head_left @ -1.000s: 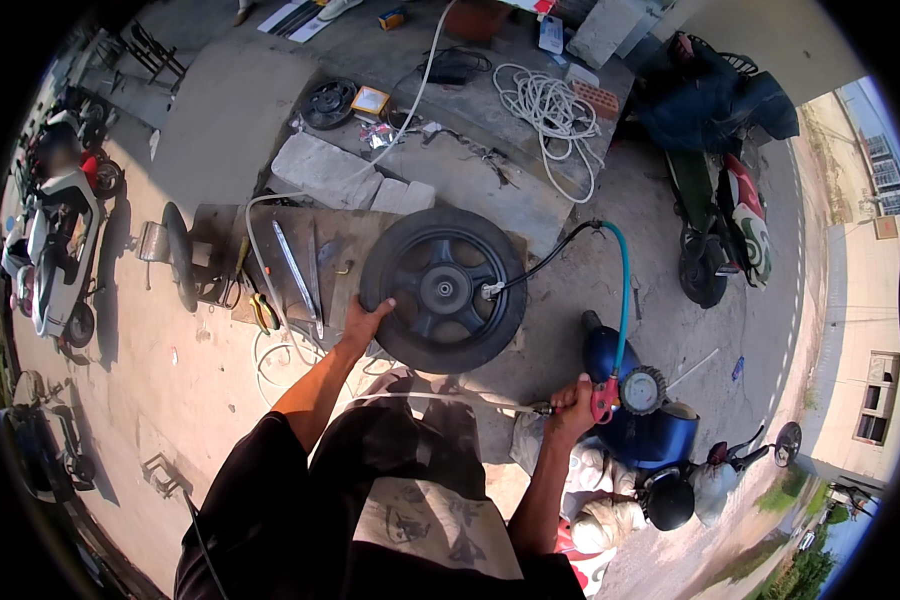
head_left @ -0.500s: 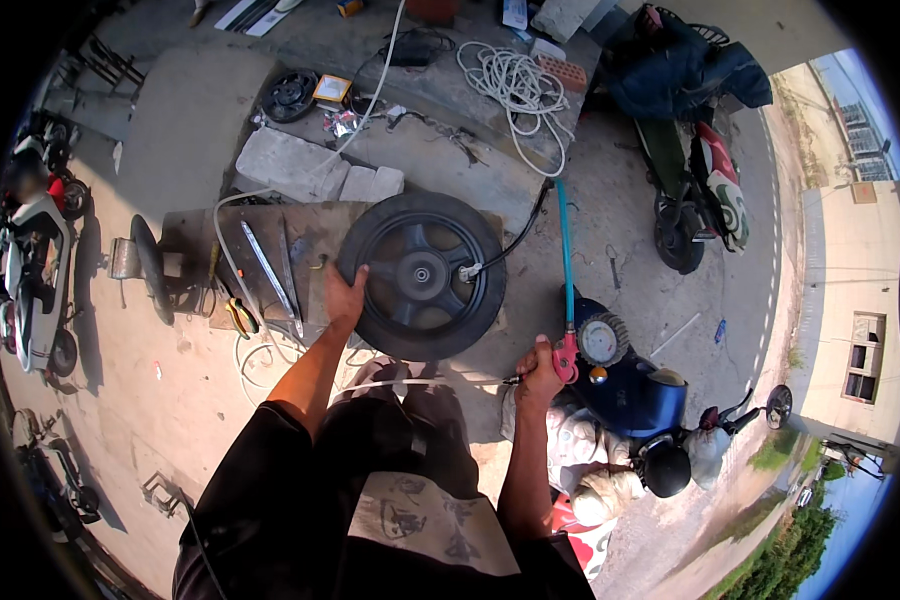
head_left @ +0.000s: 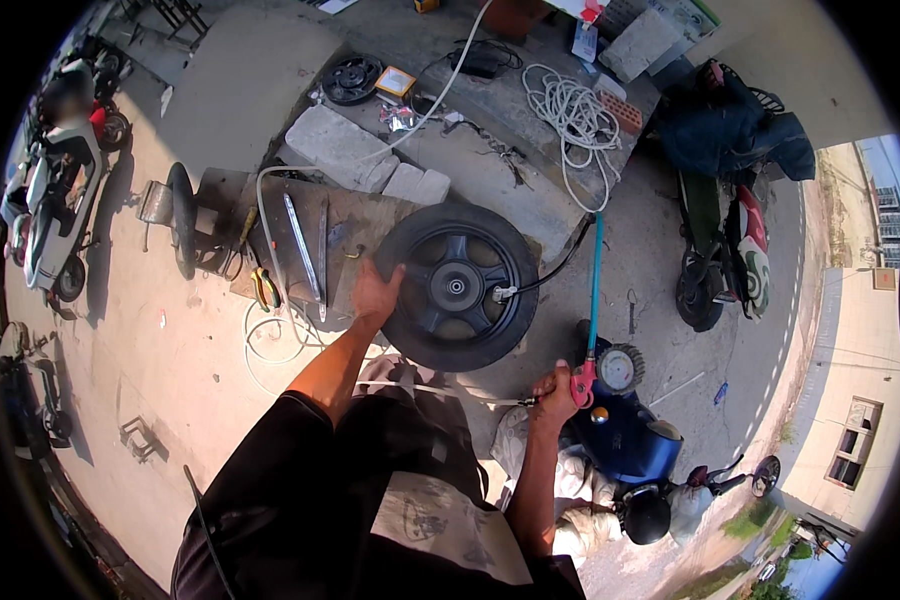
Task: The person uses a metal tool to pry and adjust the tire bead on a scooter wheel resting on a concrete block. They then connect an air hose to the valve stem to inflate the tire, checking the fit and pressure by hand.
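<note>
A black motorcycle wheel (head_left: 457, 287), spoked rim with its tyre on, leans tilted in front of me. My left hand (head_left: 375, 295) grips the tyre's left edge, thumb over the front; its other fingers are partly hidden. My right hand (head_left: 552, 398) is closed around a pink tyre inflator gun (head_left: 583, 386) with a round dial gauge (head_left: 620, 369) beside it. From the gun a teal hose (head_left: 596, 285) runs upward and joins a black hose (head_left: 567, 264). That hose ends in a metal air chuck (head_left: 505, 294) at the rim, by the hub. A white air line (head_left: 440, 392) reaches the gun from the left.
Left of the wheel, pliers (head_left: 264, 288) and long metal tyre levers (head_left: 305, 245) lie on a board. Concrete blocks (head_left: 338, 148) sit behind. A coiled white hose (head_left: 570, 115) rests on the ledge. Scooters stand on both sides; a blue one (head_left: 620, 430) is close by my right hand.
The view has turned, so the whole scene sits further right and slightly lower. Both hands keep their holds on the wheel and the inflator gun.
</note>
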The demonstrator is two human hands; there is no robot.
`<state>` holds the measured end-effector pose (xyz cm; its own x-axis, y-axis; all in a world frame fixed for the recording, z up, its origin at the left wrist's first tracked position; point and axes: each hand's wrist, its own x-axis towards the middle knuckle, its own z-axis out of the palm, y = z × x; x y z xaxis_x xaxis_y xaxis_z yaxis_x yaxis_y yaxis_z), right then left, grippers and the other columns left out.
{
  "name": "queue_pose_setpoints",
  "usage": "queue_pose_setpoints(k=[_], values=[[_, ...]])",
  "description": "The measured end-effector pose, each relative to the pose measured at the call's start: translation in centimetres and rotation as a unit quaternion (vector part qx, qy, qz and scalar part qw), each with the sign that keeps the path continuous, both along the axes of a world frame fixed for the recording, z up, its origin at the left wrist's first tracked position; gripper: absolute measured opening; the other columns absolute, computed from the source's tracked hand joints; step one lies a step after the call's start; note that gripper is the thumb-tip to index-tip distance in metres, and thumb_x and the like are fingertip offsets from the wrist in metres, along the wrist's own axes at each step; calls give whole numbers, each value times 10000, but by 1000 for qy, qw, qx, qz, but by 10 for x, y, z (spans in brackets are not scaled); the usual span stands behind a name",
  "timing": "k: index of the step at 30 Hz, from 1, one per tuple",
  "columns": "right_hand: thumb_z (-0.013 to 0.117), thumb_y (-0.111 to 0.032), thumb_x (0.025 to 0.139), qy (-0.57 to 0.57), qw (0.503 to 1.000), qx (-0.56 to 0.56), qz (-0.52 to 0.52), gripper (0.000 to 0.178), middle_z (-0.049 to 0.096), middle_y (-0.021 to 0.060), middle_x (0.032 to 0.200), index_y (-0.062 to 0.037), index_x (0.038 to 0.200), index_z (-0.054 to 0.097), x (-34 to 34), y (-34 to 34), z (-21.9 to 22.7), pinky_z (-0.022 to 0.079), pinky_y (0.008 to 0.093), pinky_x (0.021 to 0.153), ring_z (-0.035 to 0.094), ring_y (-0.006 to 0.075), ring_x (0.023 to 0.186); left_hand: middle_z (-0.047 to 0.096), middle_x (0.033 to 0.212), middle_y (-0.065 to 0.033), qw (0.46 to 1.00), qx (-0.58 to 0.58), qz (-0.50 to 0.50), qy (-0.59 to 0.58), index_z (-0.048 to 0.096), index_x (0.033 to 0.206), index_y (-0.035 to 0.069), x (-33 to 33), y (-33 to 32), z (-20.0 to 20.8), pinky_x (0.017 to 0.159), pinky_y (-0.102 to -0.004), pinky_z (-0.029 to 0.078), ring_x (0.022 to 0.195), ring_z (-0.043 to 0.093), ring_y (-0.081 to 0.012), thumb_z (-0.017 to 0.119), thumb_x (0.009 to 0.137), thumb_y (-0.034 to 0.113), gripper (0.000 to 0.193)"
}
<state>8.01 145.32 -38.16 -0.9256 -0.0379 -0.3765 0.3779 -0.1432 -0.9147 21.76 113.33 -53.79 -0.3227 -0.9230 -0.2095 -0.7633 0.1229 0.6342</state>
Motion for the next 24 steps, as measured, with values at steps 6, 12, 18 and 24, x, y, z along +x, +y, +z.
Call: queue_pose_setpoints(k=[6, 12, 18, 24], values=[[733, -63, 979, 11, 1000, 11, -1, 193, 454, -5, 597, -90, 930, 548, -5, 1, 4, 386, 301, 461, 430, 114, 474, 602, 1401, -306, 1000, -21, 23, -3, 507, 1416, -18, -2, 9, 2, 1015, -589, 508, 1235, 630, -506, 745, 948, 546, 771], [729, -61, 980, -6, 1000, 19, 1, 200, 449, -9, 592, -95, 960, 533, -8, 4, 6, 390, 302, 460, 433, 116, 466, 417, 1620, -256, 980, -172, -58, -82, 400, 1590, 28, 7, 22, 6, 1214, -600, 356, 1493, 405, -463, 795, 901, 482, 915], [715, -39, 986, 3, 1000, 26, 11, 177, 467, 3, 587, -74, 938, 548, -5, 13, 0, 402, 307, 469, 454, 119, 476, 322, 1691, -245, 912, -146, -377, 63, 283, 1657, 7, -41, 37, 71, 1301, -559, 276, 1564, 328, -459, 893, 791, 494, 1166], [717, -48, 994, -2, 999, 36, 10, 161, 495, 8, 586, -65, 913, 578, -9, 16, 3, 406, 313, 472, 463, 118, 478, 325, 1697, -236, 919, -112, -377, 10, 242, 1679, 1, -61, 47, 42, 1283, -552, 298, 1505, 391, -459, 912, 728, 557, 1290]])
